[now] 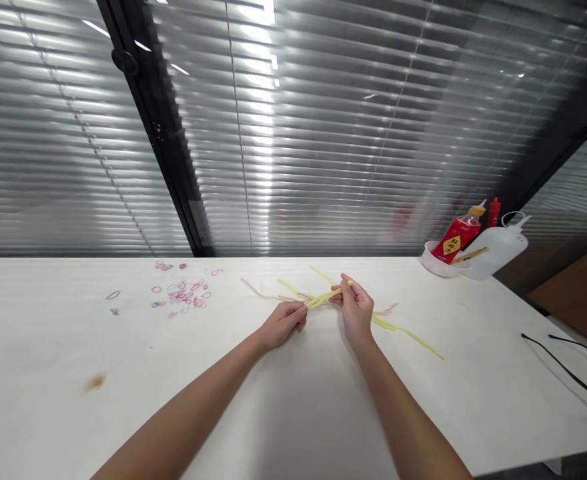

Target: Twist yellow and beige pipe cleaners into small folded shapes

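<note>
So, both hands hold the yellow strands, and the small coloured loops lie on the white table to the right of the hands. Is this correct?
Not quite: the coloured loops lie on the white table to the left of the hands, as the head view shows. The left hand and right hand do both hold the yellow strands.

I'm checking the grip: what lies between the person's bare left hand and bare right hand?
In the head view, thin yellow strands span the gap between the bare left hand and the bare right hand.
</note>
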The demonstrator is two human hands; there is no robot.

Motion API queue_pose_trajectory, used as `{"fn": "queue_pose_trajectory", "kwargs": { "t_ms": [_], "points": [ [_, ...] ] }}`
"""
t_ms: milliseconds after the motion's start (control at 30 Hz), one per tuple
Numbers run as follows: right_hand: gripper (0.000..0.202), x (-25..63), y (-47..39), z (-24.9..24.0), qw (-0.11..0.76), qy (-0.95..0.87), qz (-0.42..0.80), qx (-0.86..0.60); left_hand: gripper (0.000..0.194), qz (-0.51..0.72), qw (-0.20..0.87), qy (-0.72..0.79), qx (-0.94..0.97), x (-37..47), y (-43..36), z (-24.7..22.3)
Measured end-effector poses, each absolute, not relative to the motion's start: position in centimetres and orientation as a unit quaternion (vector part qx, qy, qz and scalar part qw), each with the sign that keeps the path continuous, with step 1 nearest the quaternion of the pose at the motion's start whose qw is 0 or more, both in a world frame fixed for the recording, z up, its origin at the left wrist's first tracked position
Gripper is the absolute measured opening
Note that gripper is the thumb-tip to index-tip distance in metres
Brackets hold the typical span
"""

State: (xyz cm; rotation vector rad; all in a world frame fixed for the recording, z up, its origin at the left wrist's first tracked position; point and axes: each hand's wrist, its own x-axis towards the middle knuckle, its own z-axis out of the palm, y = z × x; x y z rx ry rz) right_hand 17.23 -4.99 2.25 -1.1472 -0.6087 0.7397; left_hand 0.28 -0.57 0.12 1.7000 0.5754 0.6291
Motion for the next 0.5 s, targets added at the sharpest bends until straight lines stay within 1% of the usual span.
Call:
{"fn": "queue_pose_trajectory", "kwargs": {
  "t_ms": [100, 233, 333, 500],
  "points": [
    [0.049, 17.3, -5.0, 2.3, 0.736, -0.294, 0.347, -0.501, 0.04, 0.269, 0.612, 0.241, 0.703, 0.4, -0.6, 0.5],
    [0.047, 17.1, -4.9, 2.0, 0.73, -0.313, 0.393, -0.463, 0.039, 0.259, 0.67, 0.227, 0.657, 0.3, -0.7, 1.2],
    [0.045, 16.7, -5.0, 1.9, 0.712, -0.341, 0.419, -0.449, 0.038, 0.258, 0.704, 0.215, 0.625, 0.1, -0.5, 1.3],
    [0.047, 16.3, -5.3, 2.1, 0.676, -0.399, 0.437, -0.439, 0.036, 0.275, 0.746, 0.202, 0.572, 0.0, -0.2, 1.0]
  ]
}}
